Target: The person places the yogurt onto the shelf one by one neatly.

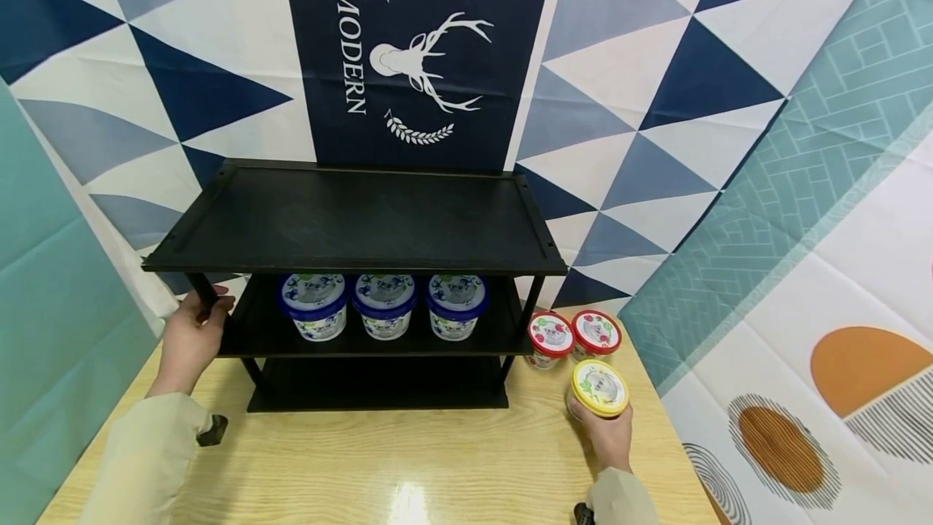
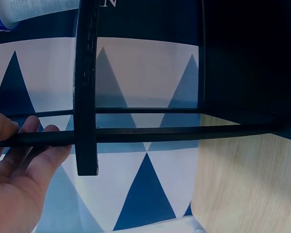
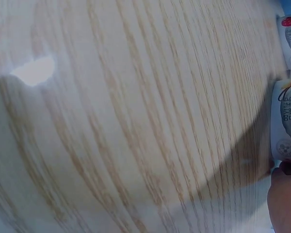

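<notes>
Left hand (image 1: 191, 340) – fingers curled round left post (image 1: 202, 288) of black three-tier shelf (image 1: 357, 217). Right hand (image 1: 611, 434) – fingers gripping white round yellow-lidded tub (image 1: 601, 387), right of shelf, just beside red-lidded round tubs (image 1: 551, 335).

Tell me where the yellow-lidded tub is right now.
In the head view, the yellow-lidded tub is in the right hand, to the right of the black rack and just nearer the camera than the red-lidded tubs.
</notes>
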A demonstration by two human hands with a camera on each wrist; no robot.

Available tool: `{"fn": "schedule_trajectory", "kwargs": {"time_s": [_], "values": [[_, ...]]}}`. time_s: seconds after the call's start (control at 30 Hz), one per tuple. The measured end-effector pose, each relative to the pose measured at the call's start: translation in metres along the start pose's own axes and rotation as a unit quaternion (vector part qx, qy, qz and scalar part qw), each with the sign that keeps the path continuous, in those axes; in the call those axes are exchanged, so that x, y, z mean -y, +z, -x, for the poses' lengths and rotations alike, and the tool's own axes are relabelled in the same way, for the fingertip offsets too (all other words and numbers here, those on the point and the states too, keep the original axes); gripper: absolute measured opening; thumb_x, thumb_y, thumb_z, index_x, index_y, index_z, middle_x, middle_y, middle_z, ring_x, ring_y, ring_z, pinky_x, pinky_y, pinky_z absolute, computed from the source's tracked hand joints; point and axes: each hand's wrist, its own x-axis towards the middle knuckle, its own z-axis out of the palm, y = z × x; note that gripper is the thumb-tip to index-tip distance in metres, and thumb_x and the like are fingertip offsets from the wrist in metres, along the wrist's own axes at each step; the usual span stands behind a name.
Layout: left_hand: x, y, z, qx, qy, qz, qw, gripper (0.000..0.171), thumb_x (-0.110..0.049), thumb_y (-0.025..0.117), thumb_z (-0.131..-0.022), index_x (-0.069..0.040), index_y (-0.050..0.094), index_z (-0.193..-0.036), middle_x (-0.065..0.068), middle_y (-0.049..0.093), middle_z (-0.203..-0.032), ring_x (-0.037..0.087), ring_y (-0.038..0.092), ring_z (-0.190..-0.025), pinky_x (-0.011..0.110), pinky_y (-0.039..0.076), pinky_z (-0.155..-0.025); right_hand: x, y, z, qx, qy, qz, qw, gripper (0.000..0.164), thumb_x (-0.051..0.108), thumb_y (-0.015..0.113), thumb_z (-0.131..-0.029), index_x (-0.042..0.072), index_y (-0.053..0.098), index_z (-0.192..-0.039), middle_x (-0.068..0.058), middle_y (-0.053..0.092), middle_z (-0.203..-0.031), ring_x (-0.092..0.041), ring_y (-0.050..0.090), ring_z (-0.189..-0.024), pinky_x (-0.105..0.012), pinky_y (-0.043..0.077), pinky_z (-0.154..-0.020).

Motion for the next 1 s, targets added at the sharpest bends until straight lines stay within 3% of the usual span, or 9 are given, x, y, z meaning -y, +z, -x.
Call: {"fn": "schedule_trajectory", "kwargs": {"time_s": [0.1, 0.23, 0.3, 0.43, 0.53, 0.8, 1.0], "values": [[0.0001, 0.0002, 0.0007, 0.002, 0.001, -0.001, 1.0, 0.029, -0.019, 0.04, -0.099, -0.001, 0.053, -0.118, -0.017, 0.056, -0.097, -0.022, 0.039, -0.079, 0.008, 0.038, -0.067, -0.0012, 0.0003, -0.0003, -0.006, 0.008, -0.005, 1.0, 0.109, 0.021, 0.084, -0.068, 0.001, 0.011, -0.146, -0.024, 0.029, -0.144, -0.038, 0.028, -0.133, -0.051, 0.02, -0.113], [0.0007, 0.0002, -0.0005, 0.004, 0.003, -0.004, 1.0, 0.03, -0.019, 0.039, -0.099, 0.0, 0.052, -0.118, 0.013, 0.062, -0.108, -0.022, 0.038, -0.079, 0.01, 0.038, -0.067, -0.0008, 0.0022, -0.001, -0.006, 0.006, -0.012, 1.0, 0.107, 0.019, 0.083, -0.068, 0.002, 0.012, -0.146, -0.023, 0.029, -0.144, -0.036, 0.029, -0.133, -0.05, 0.02, -0.113], [0.0011, -0.0001, -0.0014, 0.006, 0.002, -0.005, 1.0, 0.03, -0.02, 0.039, -0.099, 0.0, 0.052, -0.119, 0.021, 0.06, -0.112, -0.022, 0.037, -0.079, 0.011, 0.038, -0.067, 0.0002, 0.0033, -0.0008, -0.003, 0.002, -0.018, 1.0, 0.106, 0.018, 0.083, -0.07, 0.002, 0.012, -0.146, -0.023, 0.029, -0.144, -0.036, 0.029, -0.133, -0.05, 0.021, -0.113], [0.0021, -0.0008, -0.002, 0.004, -0.002, -0.007, 1.0, 0.03, -0.02, 0.04, -0.099, -0.001, 0.053, -0.118, 0.0, 0.063, -0.102, -0.022, 0.038, -0.079, 0.011, 0.038, -0.068, 0.0026, 0.0044, 0.0005, 0.001, 0.0, -0.025, 1.0, 0.103, 0.018, 0.082, -0.071, 0.002, 0.012, -0.146, -0.023, 0.029, -0.143, -0.035, 0.029, -0.132, -0.05, 0.022, -0.112], [0.0021, -0.0003, -0.002, 0.002, -0.003, -0.007, 1.0, 0.03, -0.019, 0.04, -0.099, -0.001, 0.053, -0.118, -0.009, 0.06, -0.099, -0.022, 0.038, -0.079, 0.009, 0.038, -0.067, 0.0034, 0.0044, 0.0008, -0.002, 0.0, -0.024, 1.0, 0.101, 0.017, 0.081, -0.072, 0.001, 0.013, -0.145, -0.023, 0.03, -0.143, -0.036, 0.029, -0.132, -0.049, 0.022, -0.112], [0.0018, 0.0015, -0.0018, 0.003, 0.002, -0.008, 1.0, 0.03, -0.018, 0.039, -0.099, 0.0, 0.053, -0.118, 0.003, 0.062, -0.103, -0.022, 0.038, -0.079, 0.009, 0.038, -0.066, 0.003, 0.0032, 0.0013, 0.0, -0.002, -0.028, 1.0, 0.101, 0.017, 0.082, -0.071, 0.003, 0.015, -0.146, -0.02, 0.031, -0.143, -0.033, 0.03, -0.132, -0.048, 0.022, -0.112], [0.003, 0.0017, -0.0029, 0.01, 0.009, -0.003, 0.9999, 0.032, -0.018, 0.038, -0.099, 0.001, 0.052, -0.119, 0.025, 0.058, -0.114, -0.023, 0.037, -0.079, 0.01, 0.039, -0.065, 0.0028, 0.0036, 0.0056, 0.007, -0.013, -0.015, 1.0, 0.101, 0.022, 0.083, -0.07, 0.006, 0.018, -0.145, -0.016, 0.033, -0.142, -0.031, 0.032, -0.131, -0.048, 0.025, -0.111]]}}
